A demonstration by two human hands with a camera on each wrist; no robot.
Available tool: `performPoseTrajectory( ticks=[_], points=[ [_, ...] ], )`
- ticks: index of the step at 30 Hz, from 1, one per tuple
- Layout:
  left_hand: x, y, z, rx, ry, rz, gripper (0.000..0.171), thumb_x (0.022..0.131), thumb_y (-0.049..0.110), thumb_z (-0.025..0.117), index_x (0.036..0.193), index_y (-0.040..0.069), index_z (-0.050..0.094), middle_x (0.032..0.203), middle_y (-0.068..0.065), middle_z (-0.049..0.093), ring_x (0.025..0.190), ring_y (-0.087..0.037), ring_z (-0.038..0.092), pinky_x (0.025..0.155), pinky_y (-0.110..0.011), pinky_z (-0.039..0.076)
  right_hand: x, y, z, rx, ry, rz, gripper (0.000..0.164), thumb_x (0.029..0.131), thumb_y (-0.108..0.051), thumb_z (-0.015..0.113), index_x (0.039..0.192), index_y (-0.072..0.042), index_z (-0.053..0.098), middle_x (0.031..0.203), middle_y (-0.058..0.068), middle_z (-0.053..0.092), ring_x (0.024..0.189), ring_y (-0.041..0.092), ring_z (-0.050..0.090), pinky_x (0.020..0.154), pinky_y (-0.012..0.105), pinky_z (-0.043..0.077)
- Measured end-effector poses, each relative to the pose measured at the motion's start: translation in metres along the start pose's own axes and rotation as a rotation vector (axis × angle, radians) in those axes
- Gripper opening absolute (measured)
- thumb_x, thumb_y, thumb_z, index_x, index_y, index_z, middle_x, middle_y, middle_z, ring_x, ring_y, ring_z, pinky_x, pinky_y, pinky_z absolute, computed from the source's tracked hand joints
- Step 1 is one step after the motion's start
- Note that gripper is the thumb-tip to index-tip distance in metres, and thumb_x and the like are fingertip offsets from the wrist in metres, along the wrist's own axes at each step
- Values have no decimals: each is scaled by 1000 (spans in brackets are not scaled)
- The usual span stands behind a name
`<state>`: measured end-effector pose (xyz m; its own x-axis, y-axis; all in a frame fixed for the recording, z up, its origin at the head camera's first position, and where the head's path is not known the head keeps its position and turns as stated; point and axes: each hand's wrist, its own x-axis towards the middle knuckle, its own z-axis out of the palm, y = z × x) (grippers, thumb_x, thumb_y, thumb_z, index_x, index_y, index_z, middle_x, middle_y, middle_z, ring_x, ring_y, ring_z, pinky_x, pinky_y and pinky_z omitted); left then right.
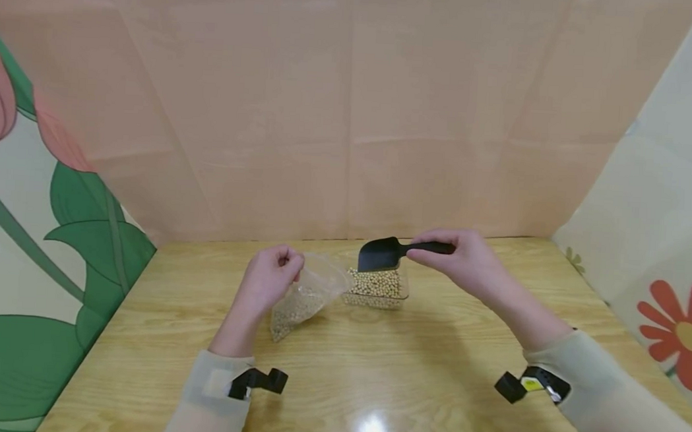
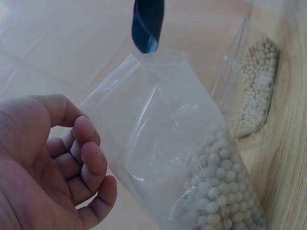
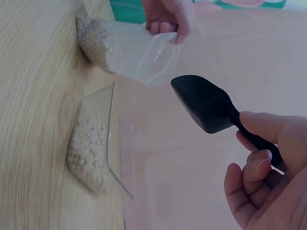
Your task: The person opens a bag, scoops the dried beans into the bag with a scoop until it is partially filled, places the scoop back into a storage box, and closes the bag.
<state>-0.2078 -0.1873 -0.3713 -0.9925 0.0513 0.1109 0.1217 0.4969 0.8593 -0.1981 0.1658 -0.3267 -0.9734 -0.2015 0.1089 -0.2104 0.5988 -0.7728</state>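
Note:
My left hand (image 1: 269,276) pinches the upper edge of a clear plastic bag (image 2: 158,115). Pale round beans (image 2: 225,187) fill the bag's lower part, which hangs down toward the table. In my right hand (image 1: 468,260) is a black scoop (image 3: 204,103), gripped by its handle between thumb and fingers. The scoop's blade is raised above a clear rectangular container (image 1: 405,292), tipped toward the bag's mouth. More of the same beans (image 1: 377,283) lie in that container. Whatever is inside the scoop is hidden in the right wrist view, which shows its underside.
The container and bag are on a wood-grain table (image 1: 336,374). A pinkish sheet (image 1: 352,111) covers the wall behind the table's back edge. Walls with painted flowers (image 1: 689,336) stand at both sides.

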Motion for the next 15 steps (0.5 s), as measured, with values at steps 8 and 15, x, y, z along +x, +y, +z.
performPoseTrajectory(
  ticks=[8, 15],
  points=[
    [1, 0, 1, 8, 1, -3, 21, 101, 18, 56, 90, 5, 69, 77, -9, 66, 58, -18, 43, 53, -30, 37, -1, 11, -10, -71, 23, -6, 49, 99, -52, 81, 132, -16, 81, 138, 12, 73, 113, 28, 70, 90, 44, 57],
    [0, 0, 1, 6, 7, -4, 19, 100, 17, 57, 86, 11, 68, 78, -9, 67, 58, -17, 43, 52, -29, 36, 3, 26, -13, -127, 24, -2, 47, 101, -46, 81, 133, -12, 80, 137, 17, 74, 101, 27, 70, 80, 39, 55]
  ],
)
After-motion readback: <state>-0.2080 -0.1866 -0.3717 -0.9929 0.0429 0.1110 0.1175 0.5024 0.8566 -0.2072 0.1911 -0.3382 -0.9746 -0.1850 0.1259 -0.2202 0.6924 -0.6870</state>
